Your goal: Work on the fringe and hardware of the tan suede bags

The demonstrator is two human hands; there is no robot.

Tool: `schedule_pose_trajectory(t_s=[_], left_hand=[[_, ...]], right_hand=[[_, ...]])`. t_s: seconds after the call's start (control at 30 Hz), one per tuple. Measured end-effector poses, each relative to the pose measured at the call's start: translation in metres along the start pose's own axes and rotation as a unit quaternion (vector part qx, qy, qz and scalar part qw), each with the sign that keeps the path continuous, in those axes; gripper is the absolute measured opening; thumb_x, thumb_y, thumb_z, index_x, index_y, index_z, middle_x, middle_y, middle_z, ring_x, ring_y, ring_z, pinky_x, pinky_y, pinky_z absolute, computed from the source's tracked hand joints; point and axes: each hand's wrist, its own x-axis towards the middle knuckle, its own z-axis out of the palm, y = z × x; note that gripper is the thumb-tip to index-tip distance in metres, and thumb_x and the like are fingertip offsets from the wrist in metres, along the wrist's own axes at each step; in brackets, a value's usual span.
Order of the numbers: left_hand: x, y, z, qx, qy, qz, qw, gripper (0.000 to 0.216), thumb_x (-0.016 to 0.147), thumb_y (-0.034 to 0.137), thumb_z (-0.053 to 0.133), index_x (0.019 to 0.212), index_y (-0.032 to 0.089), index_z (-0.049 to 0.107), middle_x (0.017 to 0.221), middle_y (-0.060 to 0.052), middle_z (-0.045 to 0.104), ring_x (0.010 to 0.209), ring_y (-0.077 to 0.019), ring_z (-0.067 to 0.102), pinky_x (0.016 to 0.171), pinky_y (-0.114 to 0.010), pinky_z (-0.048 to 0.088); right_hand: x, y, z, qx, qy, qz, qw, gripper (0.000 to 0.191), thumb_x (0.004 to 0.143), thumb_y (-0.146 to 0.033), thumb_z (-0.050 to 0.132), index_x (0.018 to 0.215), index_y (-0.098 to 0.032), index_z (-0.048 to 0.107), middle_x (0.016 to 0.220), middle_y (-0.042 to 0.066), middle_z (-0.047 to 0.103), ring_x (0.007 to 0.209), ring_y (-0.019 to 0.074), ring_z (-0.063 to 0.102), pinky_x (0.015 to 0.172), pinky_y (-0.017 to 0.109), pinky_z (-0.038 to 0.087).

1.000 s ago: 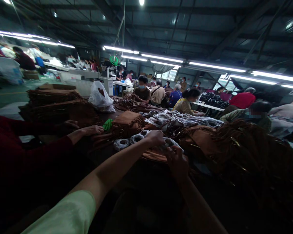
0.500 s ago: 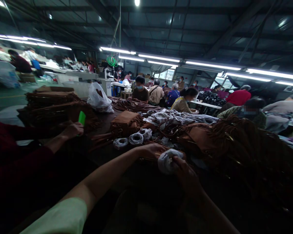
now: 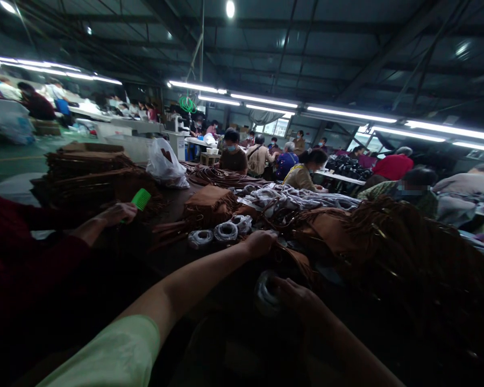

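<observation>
My right hand (image 3: pixel 297 294) grips a coil wrapped in pale film (image 3: pixel 265 294), low over the dark table, thumb and fingers at its right rim. Farther forward, my left hand (image 3: pixel 262 243) is closed at the near edge of the pile; what its fingers hold, if anything, is hidden. Just below and right of it lies a brown fringed bag piece (image 3: pixel 293 259). Three similar wrapped coils (image 3: pixel 226 231) rest in a row left of my left hand. Behind them sits a brown fringed bag (image 3: pixel 210 204).
At left, a co-worker's hand (image 3: pixel 119 213) holds a green comb (image 3: pixel 141 199). Brown pieces are stacked (image 3: pixel 84 172) behind it, beside a white plastic bag (image 3: pixel 165 164). A large fringed brown heap (image 3: pixel 403 252) fills the right side. Wrapped straps (image 3: pixel 298 196) lie across the back.
My right hand has brought the wrapped coil down, nearer to me. My left hand has left the coil and now reaches forward at the pile. The co-worker's comb has turned.
</observation>
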Motion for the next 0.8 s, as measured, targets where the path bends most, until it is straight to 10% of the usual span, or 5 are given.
schedule_pose_trajectory(t_s=[0.17,0.53,0.8], left_hand=[[-0.008,0.0,0.002,0.0,0.019,0.007,1.0,0.021,0.081,0.007,0.044,0.096,0.013,0.058,0.099,-0.009,0.064,0.09,-0.0193,0.064,0.08,-0.029,0.051],[-0.026,-0.005,0.035,0.051,-0.058,-0.02,0.997,0.024,0.084,0.013,0.044,0.104,0.011,0.056,0.105,-0.017,0.063,0.094,-0.0255,0.065,0.077,-0.036,0.054],[0.004,-0.014,-0.002,0.016,-0.043,-0.094,0.994,0.025,0.079,0.026,0.052,0.098,0.012,0.061,0.089,-0.017,0.069,0.086,-0.031,0.068,0.07,-0.038,0.053]], right_hand=[[0.018,0.007,-0.008,-0.019,-0.027,0.1,0.994,0.044,0.078,0.002,0.041,0.114,-0.017,0.059,0.122,0.01,0.058,0.103,0.0168,0.059,0.087,0.028,0.052],[0.012,0.0,-0.01,0.062,-0.007,0.073,0.995,0.037,0.086,-0.004,0.039,0.112,-0.021,0.058,0.129,0.005,0.054,0.106,0.0153,0.057,0.089,0.029,0.05],[0.018,0.012,0.0,-0.011,-0.043,0.161,0.986,0.042,0.077,0.003,0.039,0.107,-0.017,0.061,0.113,0.01,0.062,0.093,0.0152,0.063,0.079,0.024,0.052]])
